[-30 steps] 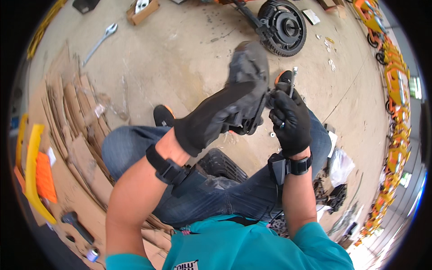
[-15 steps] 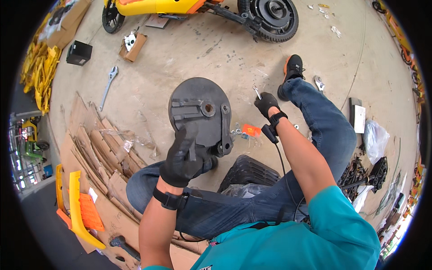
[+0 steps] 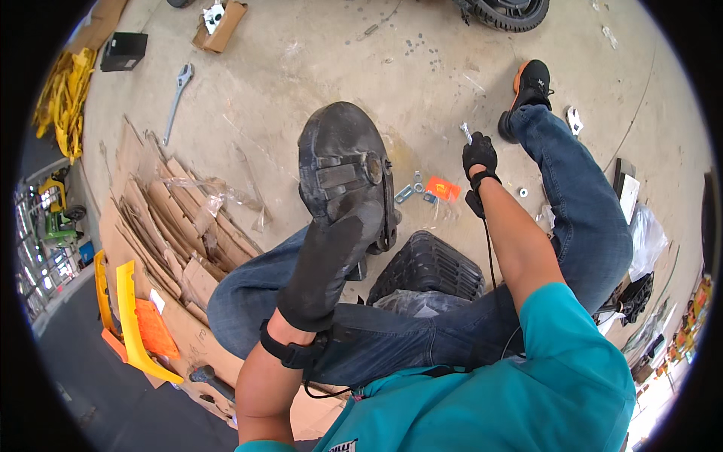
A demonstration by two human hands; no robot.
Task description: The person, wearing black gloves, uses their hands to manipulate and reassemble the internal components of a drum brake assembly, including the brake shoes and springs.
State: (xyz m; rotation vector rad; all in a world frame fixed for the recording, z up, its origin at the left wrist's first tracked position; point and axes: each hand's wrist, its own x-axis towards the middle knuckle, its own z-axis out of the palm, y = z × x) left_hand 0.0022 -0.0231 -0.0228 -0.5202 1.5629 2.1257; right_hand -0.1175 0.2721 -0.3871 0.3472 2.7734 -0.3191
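My left hand (image 3: 331, 252), in a dark glove, grips a round black drum brake plate (image 3: 339, 135) above my bent left leg. The plate is tilted, with a ribbed section, a hole and a side lever facing up. To the right, my gloved right hand (image 3: 480, 154) is closed around a small wrench (image 3: 466, 134), whose shiny end sticks out past the fingers. Between the hands, on the floor, lie several nuts and small metal parts (image 3: 417, 181) beside an orange packet (image 3: 443, 188). How the left fingers grip underneath is hidden.
A black ribbed plastic part (image 3: 429, 264) sits before my lap. Flattened cardboard (image 3: 143, 233) is stacked at left, with a large adjustable wrench (image 3: 178, 103) beyond it. Another adjustable wrench (image 3: 574, 120) lies beside my right shoe (image 3: 533, 83). A wheel (image 3: 512, 13) shows at the top edge.
The brake plate has tipped and turned in my left hand, so its face shows more obliquely. My right hand has moved slightly right with the small wrench. The whole view has shifted.
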